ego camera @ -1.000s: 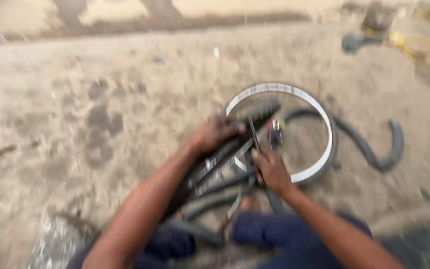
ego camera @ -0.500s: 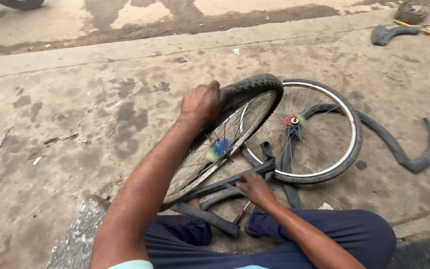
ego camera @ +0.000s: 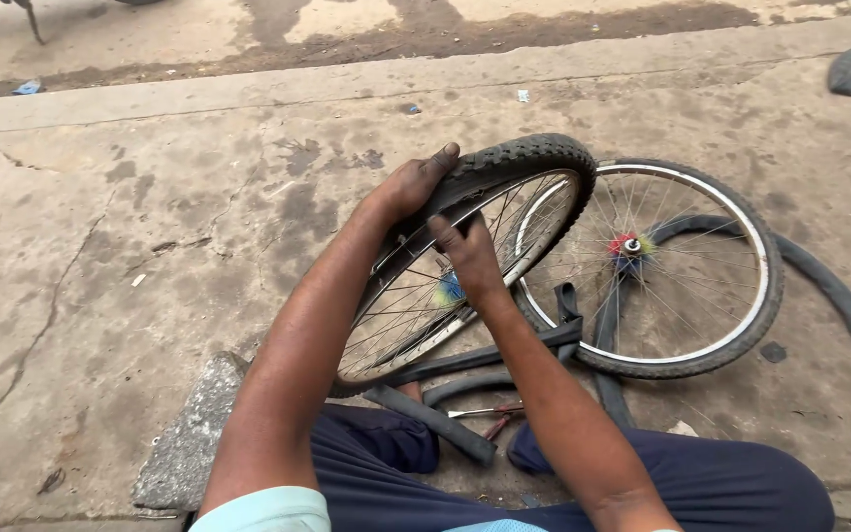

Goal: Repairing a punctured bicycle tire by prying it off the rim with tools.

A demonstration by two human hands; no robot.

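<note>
We log: tilted bicycle wheel [ego camera: 445, 286] — left hand [ego camera: 408, 187] clamped over its tyre [ego camera: 524, 158], right hand [ego camera: 465, 258] pinching tyre edge at rim; second wheel [ego camera: 662, 271] flat on pavement [ego camera: 150, 227]; step — working tyre bead, firm grip needed

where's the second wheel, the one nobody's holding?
In the head view the second wheel lies flat on the concrete ground, right of centre, behind the tilted wheel gripped by both hands, with a loose inner tube curling along its right side.

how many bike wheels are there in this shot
2. One wheel stands tilted, gripped at its tyre by the left hand and right hand. The second wheel lies flat on the concrete behind it, partly hidden.
</note>
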